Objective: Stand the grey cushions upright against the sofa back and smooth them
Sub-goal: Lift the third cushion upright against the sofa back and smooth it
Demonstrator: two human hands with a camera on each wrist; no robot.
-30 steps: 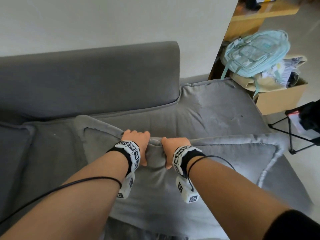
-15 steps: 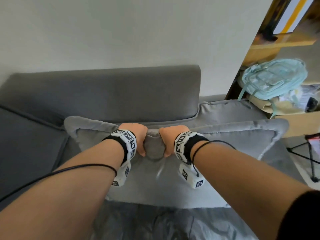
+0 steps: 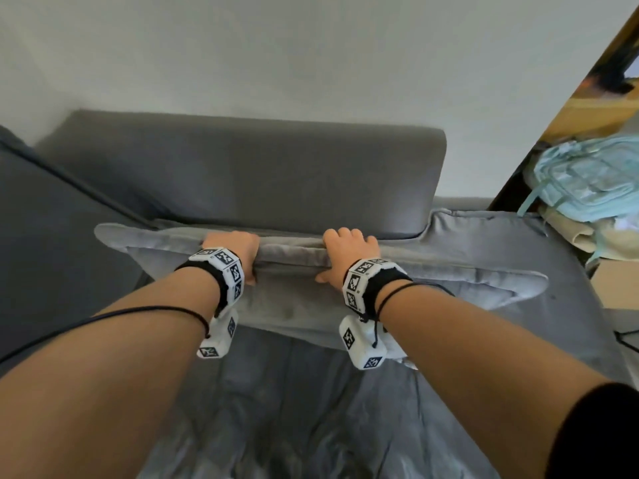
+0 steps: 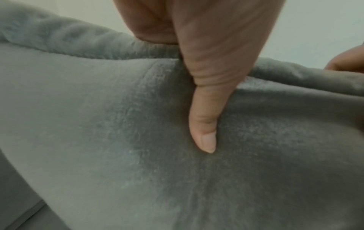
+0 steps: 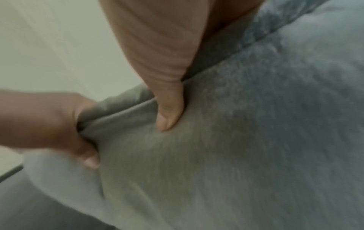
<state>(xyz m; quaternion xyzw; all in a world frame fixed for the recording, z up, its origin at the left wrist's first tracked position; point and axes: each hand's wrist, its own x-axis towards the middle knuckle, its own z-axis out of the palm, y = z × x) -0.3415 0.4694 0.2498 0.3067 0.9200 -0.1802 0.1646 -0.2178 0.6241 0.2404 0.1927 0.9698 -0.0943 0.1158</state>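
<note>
A large light grey cushion (image 3: 297, 299) with a flanged edge stands nearly upright against the dark grey sofa back (image 3: 249, 174). My left hand (image 3: 238, 252) grips its top edge left of centre, thumb on the front face and fingers over the back. My right hand (image 3: 345, 254) grips the same top edge further right. In the left wrist view my thumb presses the cushion (image 4: 98, 140) front. The right wrist view shows my right thumb dug into the cushion (image 5: 236, 140), with my left hand (image 5: 59, 124) clutching the bunched edge beside it.
The sofa seat (image 3: 484, 236) runs off to the right. A darker sofa section (image 3: 52, 271) lies at the left. A pale blue backpack (image 3: 587, 181) sits on a cardboard box (image 3: 619, 281) right of the sofa, below a wooden shelf (image 3: 605, 108). A white wall (image 3: 276, 57) rises behind.
The cushion has been lifted from lying on the seat and swung up against the sofa back. My hands, close together before, have spread apart along its top edge.
</note>
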